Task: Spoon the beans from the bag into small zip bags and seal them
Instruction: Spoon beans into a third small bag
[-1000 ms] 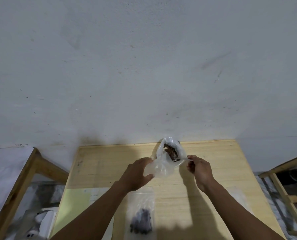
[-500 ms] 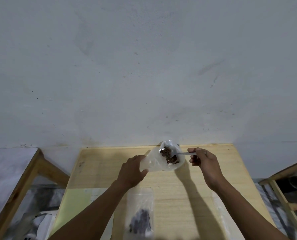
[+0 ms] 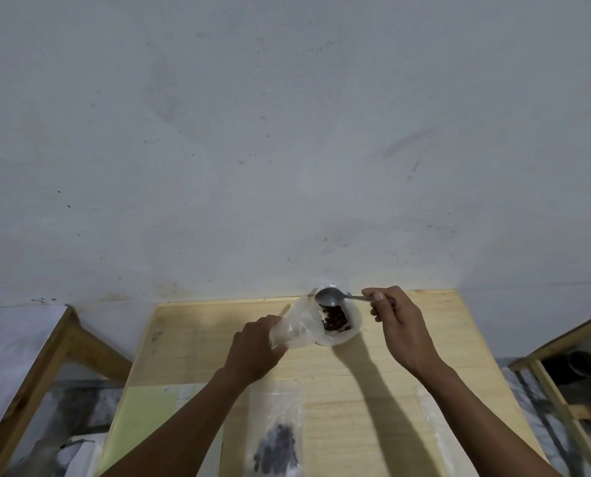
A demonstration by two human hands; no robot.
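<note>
The spoon (image 3: 332,297) had come up out of the bean bag (image 3: 321,321), lifted clear above its mouth. Nearest, one small zip bag (image 3: 276,428) with dark beans lay flat on the table (image 3: 407,356). Beyond it, the left hand (image 3: 256,346) gripped the bean bag's loose edge; the right hand (image 3: 399,325) pinched the spoon's handle. One spoon, one bean bag. A tilted bowl could scatter beans across the wood.
</note>
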